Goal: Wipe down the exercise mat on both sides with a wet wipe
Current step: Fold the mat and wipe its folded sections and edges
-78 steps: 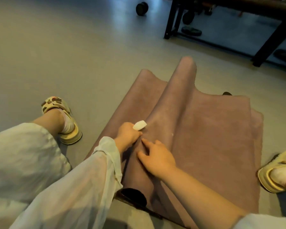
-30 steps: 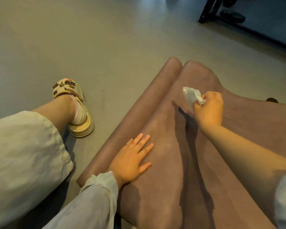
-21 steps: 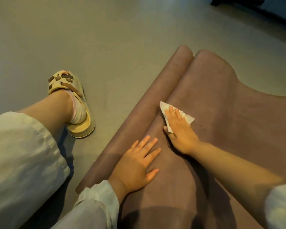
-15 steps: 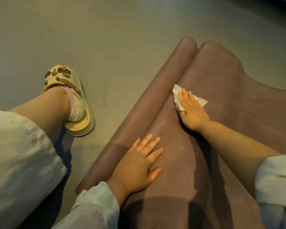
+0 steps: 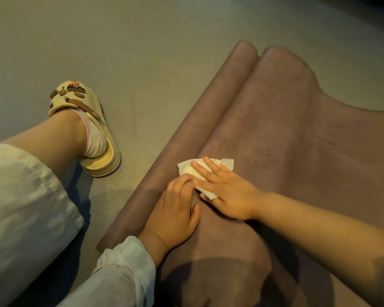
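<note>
Mat [image 5: 286, 134] lies rumpled on floor [image 5: 131, 52] under both hands, right hand [image 5: 228, 196] flat, fingers straight, pressing wipe [image 5: 205, 166], left hand [image 5: 175, 213] loosely curled just beside, touching wipe's near edge; risk: ridge buckles under pressure, folds go unwiped.

indoor room, kind unclear: smooth grey floor [image 5: 142, 52], brown mat [image 5: 286, 140] spread on it, person crouching in slipper [image 5: 87, 120].

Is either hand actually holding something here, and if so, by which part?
Neither hand truly grips anything. The right hand presses flat fingers on the middle of the wet wipe, pinning it to the mat. The left hand rests beside it, fingertips touching the wipe's near edge.
</note>
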A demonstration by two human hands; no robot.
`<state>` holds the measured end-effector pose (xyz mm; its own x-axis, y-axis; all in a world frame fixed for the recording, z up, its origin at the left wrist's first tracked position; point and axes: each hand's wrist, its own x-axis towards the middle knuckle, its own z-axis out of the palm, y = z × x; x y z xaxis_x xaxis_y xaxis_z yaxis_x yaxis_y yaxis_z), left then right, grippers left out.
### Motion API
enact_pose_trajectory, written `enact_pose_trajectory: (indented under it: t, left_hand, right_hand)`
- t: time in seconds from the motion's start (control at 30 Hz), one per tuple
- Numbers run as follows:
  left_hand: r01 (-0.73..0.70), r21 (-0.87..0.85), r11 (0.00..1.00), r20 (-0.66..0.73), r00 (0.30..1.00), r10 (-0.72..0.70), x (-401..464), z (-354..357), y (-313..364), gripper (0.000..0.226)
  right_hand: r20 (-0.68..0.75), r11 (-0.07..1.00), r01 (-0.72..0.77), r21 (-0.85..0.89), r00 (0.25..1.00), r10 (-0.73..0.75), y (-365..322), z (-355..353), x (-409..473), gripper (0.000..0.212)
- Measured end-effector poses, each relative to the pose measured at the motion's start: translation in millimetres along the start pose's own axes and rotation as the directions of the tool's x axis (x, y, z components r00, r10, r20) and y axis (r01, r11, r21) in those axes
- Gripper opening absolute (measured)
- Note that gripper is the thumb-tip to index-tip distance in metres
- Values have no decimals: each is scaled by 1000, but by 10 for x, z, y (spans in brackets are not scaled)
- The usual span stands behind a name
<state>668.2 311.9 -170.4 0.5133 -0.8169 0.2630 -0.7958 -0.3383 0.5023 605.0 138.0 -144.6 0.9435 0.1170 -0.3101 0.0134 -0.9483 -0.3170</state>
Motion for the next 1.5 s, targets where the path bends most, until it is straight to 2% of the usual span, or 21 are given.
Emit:
enact_pose_trajectory:
  t: [0.07, 0.17, 0.3, 0.37, 0.43, 0.53, 0.63, 0.7, 0.77, 0.8, 0.87, 0.93, 1.0, 1.03, 1.1, 1.13, 1.17, 1.23, 1.33, 1.4, 1.5]
  left_hand:
    - [-22, 45, 999, 6, 1000, 22, 17, 6, -5, 46]
    - [-46, 34, 998, 17, 999, 45, 42, 8, -15, 36]
    - [-36, 9, 999, 35, 999, 36, 53, 15, -17, 27]
    - [-33, 6, 999, 35, 999, 33, 57, 11, -15, 26]
    - [-28, 4, 1000, 39, 999, 28, 56, 7, -15, 28]
    - [-25, 15, 1000, 53, 998, 24, 58, -4, -2, 29]
    - [-15, 32, 999, 68, 998, 13, 66, -9, 3, 29]
    - [-14, 27, 1000, 77, 997, 12, 51, -6, -1, 28]
    - [-18, 18, 1000, 81, 997, 16, 34, -2, -6, 25]
    - [-19, 24, 1000, 88, 996, 16, 32, -2, -5, 24]
    - [-14, 38, 999, 103, 995, 10, 40, -8, -3, 23]
    - [-8, 43, 999, 112, 994, 3, 48, -10, -5, 22]
    - [-5, 36, 999, 117, 993, 1, 49, -14, 1, 22]
    - [-5, 35, 999, 118, 993, 0, 49, -17, 2, 22]
    - [-1, 37, 999, 119, 993, -3, 51, -24, 11, 23]
    - [2, 35, 999, 122, 992, -6, 53, -29, 18, 24]
    - [4, 35, 999, 124, 992, -8, 56, -37, 23, 24]
    - [7, 30, 1000, 123, 992, -10, 69, -44, 22, 24]
    - [9, -15, 1000, 108, 994, -7, 68, -61, 31, 22]
    - [16, -50, 999, 101, 995, -11, 56, -68, 30, 31]
    - [32, -55, 998, 97, 995, -27, 43, -59, 24, 23]
  right_hand:
    - [0, 997, -49, -58, 999, 49, 230, -117, 22, 53]
    - [-39, 943, -255, -215, 967, 253, 668, -274, 105, 58]
    - [-124, 771, -575, -272, 816, 565, 1168, -523, 136, 61]
    - [-157, 734, -640, -228, 768, 621, 1203, -568, 171, 63]
    - [-150, 782, -607, -143, 794, 589, 1036, -470, 229, 66]
    - [-49, 870, -492, -24, 870, 491, 611, -235, 215, 65]
    - [33, 940, -340, -6, 940, 340, 207, -33, -15, 65]
    - [83, 984, -180, -7, 980, 180, -66, 105, -280, 64]
    - [140, 999, -39, -17, 989, 41, -274, 227, -566, 62]
    - [158, 1000, -20, -18, 987, 23, -302, 259, -677, 62]
    - [151, 997, -38, -69, 987, 48, -206, 238, -822, 64]
    - [32, 974, -77, -211, 996, 85, 24, 171, -842, 64]
    - [-101, 941, -240, -240, 970, 222, 269, 46, -788, 64]
    - [-136, 911, -354, -213, 934, 331, 391, -8, -728, 64]
    - [-84, 816, -574, -68, 818, 569, 521, -44, -551, 60]
    - [-74, 770, -638, 11, 767, 637, 493, -34, -442, 61]
    - [-86, 752, -655, 75, 747, 659, 414, 8, -341, 63]
    - [-112, 810, -569, 145, 804, 585, 98, 144, -223, 65]
    - [-129, 938, -297, 181, 938, 321, -463, 409, -268, 61]
    - [-144, 960, -212, 181, 960, 240, -581, 483, -319, 57]
    - [-205, 958, -253, 137, 939, 277, -353, 368, -178, 57]
